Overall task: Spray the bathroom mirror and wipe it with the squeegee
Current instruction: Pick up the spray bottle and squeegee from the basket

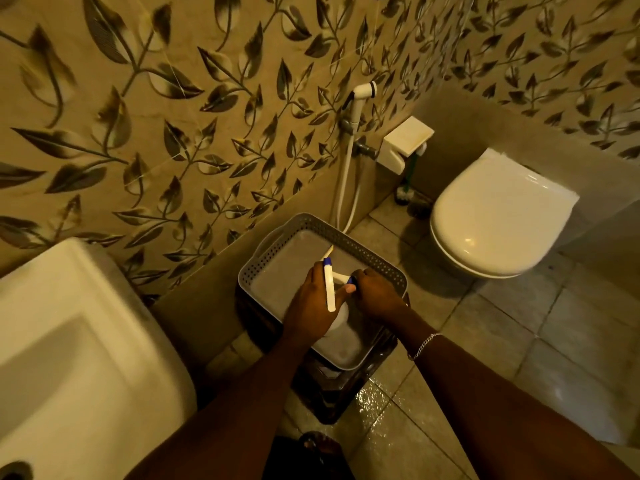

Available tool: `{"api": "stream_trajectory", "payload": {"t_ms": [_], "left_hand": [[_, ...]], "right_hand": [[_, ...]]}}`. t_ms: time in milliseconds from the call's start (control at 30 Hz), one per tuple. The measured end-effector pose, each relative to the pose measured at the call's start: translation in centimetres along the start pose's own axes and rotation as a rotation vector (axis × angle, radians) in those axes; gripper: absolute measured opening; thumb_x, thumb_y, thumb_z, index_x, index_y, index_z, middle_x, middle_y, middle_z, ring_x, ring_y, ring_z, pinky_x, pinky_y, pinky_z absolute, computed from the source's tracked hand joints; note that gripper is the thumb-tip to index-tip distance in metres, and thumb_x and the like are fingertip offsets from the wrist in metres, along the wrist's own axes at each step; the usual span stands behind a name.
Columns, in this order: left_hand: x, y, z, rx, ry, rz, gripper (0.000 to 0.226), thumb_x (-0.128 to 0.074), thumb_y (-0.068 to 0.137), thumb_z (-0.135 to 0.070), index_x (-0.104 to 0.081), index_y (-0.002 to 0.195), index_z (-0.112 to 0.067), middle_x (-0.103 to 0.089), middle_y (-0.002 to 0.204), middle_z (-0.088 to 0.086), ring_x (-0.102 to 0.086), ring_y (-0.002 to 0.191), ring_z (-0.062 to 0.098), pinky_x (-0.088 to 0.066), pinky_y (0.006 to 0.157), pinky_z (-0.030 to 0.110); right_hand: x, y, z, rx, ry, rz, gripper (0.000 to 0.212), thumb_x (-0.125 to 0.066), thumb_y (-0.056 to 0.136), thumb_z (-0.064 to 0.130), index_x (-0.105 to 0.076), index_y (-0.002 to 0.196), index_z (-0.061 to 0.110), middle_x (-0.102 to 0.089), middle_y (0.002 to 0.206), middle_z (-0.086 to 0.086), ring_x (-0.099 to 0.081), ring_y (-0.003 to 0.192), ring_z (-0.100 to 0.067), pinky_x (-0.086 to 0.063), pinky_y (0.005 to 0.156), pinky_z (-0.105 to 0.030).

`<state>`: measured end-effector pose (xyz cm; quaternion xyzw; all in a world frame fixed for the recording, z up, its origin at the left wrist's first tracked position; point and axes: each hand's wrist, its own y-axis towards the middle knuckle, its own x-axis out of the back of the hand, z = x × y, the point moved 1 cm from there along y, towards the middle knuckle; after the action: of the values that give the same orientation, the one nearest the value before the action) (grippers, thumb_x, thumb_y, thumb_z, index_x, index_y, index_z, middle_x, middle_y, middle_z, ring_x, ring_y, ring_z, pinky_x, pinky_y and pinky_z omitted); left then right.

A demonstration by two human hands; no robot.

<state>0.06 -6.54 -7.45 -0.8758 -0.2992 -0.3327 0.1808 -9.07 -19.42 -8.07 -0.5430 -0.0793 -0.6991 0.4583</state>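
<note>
**Still at the basket, mirror untouched**

I had both hands down over the grey perforated basket [322,223], which sat on a dark stand on the floor between the white sink [79,341] and the toilet [498,216]. My left hand [311,303] was wrapped around a pale spray bottle [337,318], its grip closed on the body, and a white strip with a blue end, which I took for the squeegee [330,289], lay across that hand's fingers. I could not tell whether it was a separate tool or part of the bottle's trigger. My right hand [377,296] was bunched at the blue and white sprayer head [348,279], its grip folded together there, though whether it pinched the nozzle or only rested on it was hidden.

The mirror was not in view at all. By my judgement the job was at its very opening: tools gathered, nothing sprayed, nothing wiped. Raising the bottle to the glass, spraying and every squeegee pass remained. The floor tiles [374,403] near my feet shone wet, a slip risk.
</note>
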Motion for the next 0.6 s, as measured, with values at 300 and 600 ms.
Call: {"api": "stream_trajectory", "payload": {"t_ms": [300,600], "left_hand": [[4.2,-0.8,-3.9,-0.001,-0.049,-0.053,0.082,-0.072,0.088,-0.055,-0.04,0.147,-0.008,-0.06,0.136,0.015,-0.065,0.119,0.033,-0.048,0.088,0.032],[13.5,-3.6,-11.3,-0.116,0.0,-0.159,0.086,-0.069,0.091,-0.053,-0.038,0.152,-0.003,-0.053,0.146,0.02,-0.056,0.131,0.035,-0.051,0.106,0.049]], "right_hand": [[4.4,-3.3,1.2,-0.02,0.063,-0.086,0.024,-0.064,0.098,0.019,-0.062,0.121,0.014,-0.067,0.12,-0.01,-0.064,0.105,-0.025,-0.054,0.089,-0.036],[12.6,-9.6,5.9,-0.011,0.203,-0.243,0.018,-0.062,0.099,0.029,-0.059,0.113,0.017,-0.065,0.106,-0.006,-0.059,0.084,-0.017,-0.042,0.068,-0.026]]}}
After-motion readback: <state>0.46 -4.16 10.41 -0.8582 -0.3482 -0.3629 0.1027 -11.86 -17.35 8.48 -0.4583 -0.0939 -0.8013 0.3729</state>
